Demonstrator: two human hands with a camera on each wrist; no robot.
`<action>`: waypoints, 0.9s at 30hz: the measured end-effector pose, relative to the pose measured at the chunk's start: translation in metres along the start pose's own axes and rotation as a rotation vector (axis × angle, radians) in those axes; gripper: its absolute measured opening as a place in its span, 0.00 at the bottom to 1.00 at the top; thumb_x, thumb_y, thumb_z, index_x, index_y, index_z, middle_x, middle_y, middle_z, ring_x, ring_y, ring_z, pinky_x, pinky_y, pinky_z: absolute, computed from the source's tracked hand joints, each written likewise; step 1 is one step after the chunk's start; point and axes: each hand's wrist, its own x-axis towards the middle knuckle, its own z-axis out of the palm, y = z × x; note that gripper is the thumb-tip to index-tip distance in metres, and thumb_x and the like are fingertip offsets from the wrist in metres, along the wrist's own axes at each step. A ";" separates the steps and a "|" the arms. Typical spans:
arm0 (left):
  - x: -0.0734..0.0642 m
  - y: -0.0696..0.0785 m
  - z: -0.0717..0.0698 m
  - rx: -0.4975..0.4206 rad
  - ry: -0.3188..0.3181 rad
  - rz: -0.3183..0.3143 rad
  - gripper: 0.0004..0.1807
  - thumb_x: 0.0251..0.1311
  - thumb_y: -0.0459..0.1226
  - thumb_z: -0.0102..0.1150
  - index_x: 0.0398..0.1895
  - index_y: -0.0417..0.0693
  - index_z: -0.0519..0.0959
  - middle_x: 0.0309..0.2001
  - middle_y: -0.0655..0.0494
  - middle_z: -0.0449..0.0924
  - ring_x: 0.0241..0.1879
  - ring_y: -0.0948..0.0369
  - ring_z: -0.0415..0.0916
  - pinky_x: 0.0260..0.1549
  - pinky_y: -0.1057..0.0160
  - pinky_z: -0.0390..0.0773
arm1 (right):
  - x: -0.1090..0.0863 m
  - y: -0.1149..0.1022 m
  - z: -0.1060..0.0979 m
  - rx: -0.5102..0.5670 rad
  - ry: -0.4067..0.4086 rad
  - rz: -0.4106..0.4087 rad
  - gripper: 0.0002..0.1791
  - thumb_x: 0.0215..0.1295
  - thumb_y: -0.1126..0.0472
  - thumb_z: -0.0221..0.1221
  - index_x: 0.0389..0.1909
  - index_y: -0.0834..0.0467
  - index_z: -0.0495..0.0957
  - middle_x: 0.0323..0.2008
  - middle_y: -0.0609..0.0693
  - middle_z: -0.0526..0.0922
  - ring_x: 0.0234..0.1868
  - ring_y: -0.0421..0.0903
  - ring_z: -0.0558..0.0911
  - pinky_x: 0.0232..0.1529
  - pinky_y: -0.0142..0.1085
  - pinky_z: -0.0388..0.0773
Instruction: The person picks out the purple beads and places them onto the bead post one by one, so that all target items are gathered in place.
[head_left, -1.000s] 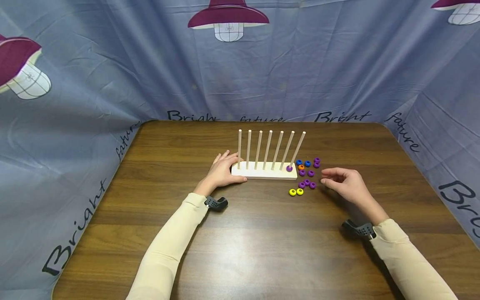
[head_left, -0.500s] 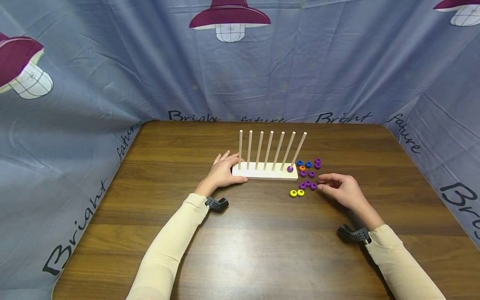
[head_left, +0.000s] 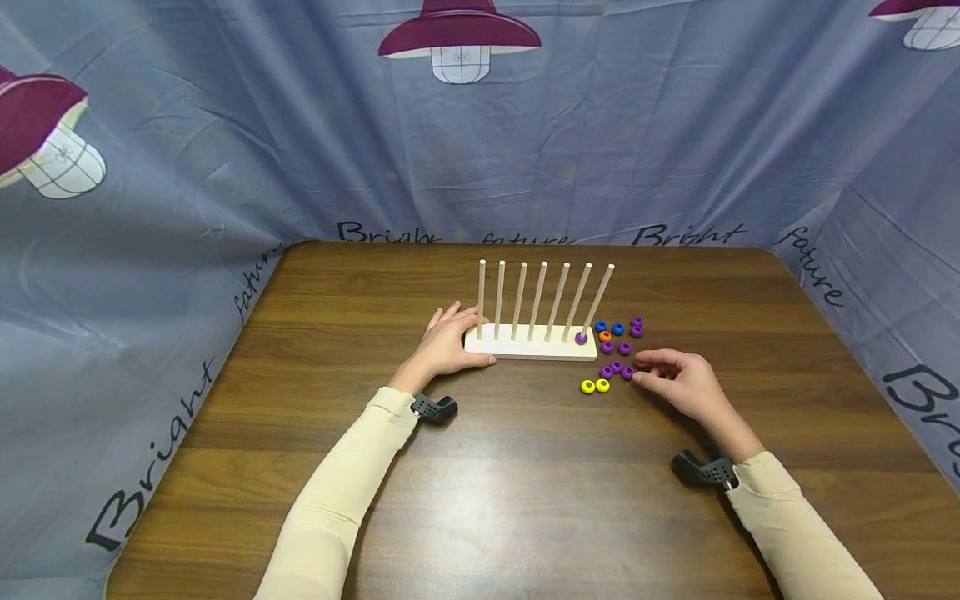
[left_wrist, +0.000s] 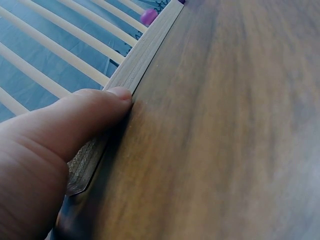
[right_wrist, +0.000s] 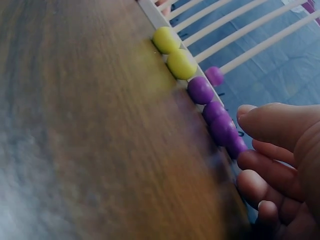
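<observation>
A pale wooden peg rack with a row of upright pegs stands mid-table. One purple bead sits at the foot of its rightmost peg. My left hand grips the rack's left end, its thumb along the front edge and the other fingers behind. To the right of the rack lie several loose purple beads. Beside them hovers my right hand, thumb and index finger apart, fingertips close to the nearest purple bead. Nothing is visibly held; whether the fingertips touch it, I cannot tell.
Two yellow beads lie in front of the purple ones. Two blue beads and an orange bead lie close to the rack's right end. A patterned blue curtain hangs behind the wooden table.
The right hand has moved a little left and nearer the front, closer to the purple beads. My left hand keeps its hold on the peg rack.
</observation>
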 end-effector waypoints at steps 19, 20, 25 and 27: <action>-0.001 0.001 0.001 0.010 -0.016 -0.007 0.37 0.51 0.56 0.73 0.65 0.54 0.78 0.77 0.50 0.65 0.82 0.46 0.47 0.81 0.41 0.38 | -0.005 0.001 0.015 -0.071 0.106 -0.104 0.12 0.54 0.66 0.74 0.41 0.60 0.88 0.32 0.53 0.88 0.28 0.26 0.73 0.27 0.21 0.67; -0.001 0.001 0.000 0.009 -0.017 -0.006 0.37 0.51 0.56 0.73 0.65 0.54 0.78 0.77 0.50 0.65 0.82 0.46 0.47 0.81 0.41 0.38 | -0.005 0.001 0.015 -0.071 0.114 -0.116 0.12 0.54 0.66 0.74 0.40 0.60 0.88 0.32 0.53 0.88 0.28 0.26 0.73 0.27 0.21 0.67; 0.000 0.000 0.000 0.008 -0.016 -0.006 0.38 0.51 0.57 0.72 0.65 0.54 0.77 0.77 0.50 0.65 0.82 0.46 0.47 0.81 0.40 0.38 | -0.004 0.000 0.017 -0.069 0.133 -0.166 0.12 0.53 0.67 0.74 0.39 0.60 0.89 0.31 0.53 0.88 0.28 0.28 0.74 0.28 0.19 0.66; 0.000 -0.001 0.000 0.014 -0.011 -0.004 0.38 0.51 0.57 0.72 0.65 0.54 0.78 0.77 0.49 0.65 0.82 0.45 0.48 0.81 0.40 0.39 | -0.003 0.000 0.018 -0.075 0.136 -0.175 0.11 0.52 0.68 0.75 0.38 0.60 0.89 0.31 0.53 0.87 0.28 0.29 0.74 0.28 0.19 0.67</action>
